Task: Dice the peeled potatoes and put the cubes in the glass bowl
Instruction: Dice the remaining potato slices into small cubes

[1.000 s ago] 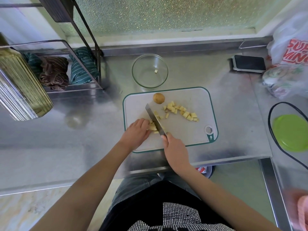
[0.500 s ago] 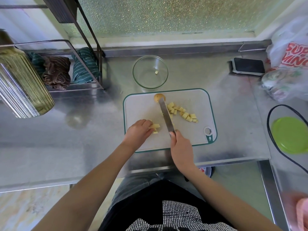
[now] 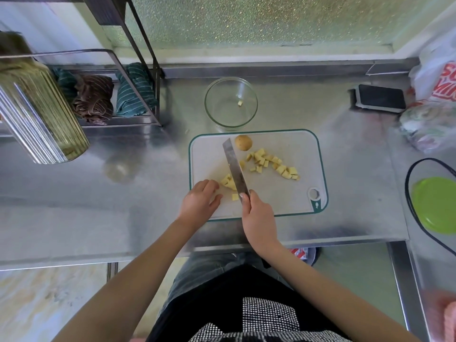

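A white cutting board [image 3: 291,193] with a green rim lies on the steel counter. My right hand [image 3: 257,213] grips a knife [image 3: 234,169] whose blade lies across a small heap of potato pieces [image 3: 228,181]. My left hand [image 3: 199,201] rests on the board just left of that heap, fingers loosely curled, holding nothing. Several diced cubes [image 3: 274,164] lie scattered on the board's right half. A small whole potato [image 3: 243,142] sits at the board's far edge. The glass bowl [image 3: 230,103] stands behind the board with one cube [image 3: 240,102] inside.
A wire rack [image 3: 138,95] with folded cloths stands at the back left, beside a ribbed metal container [image 3: 37,114]. A phone [image 3: 381,97] and plastic bags [image 3: 434,102] lie at the back right. A green lid [image 3: 436,208] sits at the right edge.
The knife swung right toward the whole potato, then came back left onto the heap by my left hand. My left hand drew back slightly from the pieces.
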`<state>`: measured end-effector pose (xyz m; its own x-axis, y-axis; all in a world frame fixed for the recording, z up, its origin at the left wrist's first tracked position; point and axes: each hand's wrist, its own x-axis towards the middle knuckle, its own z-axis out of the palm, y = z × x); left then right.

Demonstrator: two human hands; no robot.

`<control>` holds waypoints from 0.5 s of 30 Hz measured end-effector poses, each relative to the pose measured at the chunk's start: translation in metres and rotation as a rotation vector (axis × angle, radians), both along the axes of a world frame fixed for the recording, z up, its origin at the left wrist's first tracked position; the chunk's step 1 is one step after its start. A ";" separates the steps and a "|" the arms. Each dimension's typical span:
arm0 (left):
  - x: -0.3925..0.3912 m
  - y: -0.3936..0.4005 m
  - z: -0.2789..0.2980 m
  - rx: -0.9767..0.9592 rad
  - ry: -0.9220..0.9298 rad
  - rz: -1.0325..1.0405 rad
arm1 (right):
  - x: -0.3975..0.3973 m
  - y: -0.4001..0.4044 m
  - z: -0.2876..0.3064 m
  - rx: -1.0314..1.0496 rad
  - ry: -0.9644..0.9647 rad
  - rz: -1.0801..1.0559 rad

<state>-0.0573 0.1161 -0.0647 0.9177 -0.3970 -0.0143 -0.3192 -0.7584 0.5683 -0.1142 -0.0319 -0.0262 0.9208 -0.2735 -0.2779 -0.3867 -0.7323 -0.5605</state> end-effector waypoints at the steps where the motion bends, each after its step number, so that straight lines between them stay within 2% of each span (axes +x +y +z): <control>1: -0.001 0.000 0.000 0.003 -0.006 0.003 | 0.000 0.000 -0.001 -0.002 0.010 0.002; 15: 0.003 -0.001 -0.001 0.000 -0.029 -0.036 | 0.001 0.000 -0.005 -0.059 0.019 0.068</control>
<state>-0.0540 0.1154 -0.0653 0.9028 -0.4299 0.0120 -0.3628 -0.7463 0.5581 -0.1131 -0.0320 -0.0315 0.9326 -0.2268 -0.2807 -0.3449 -0.7891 -0.5083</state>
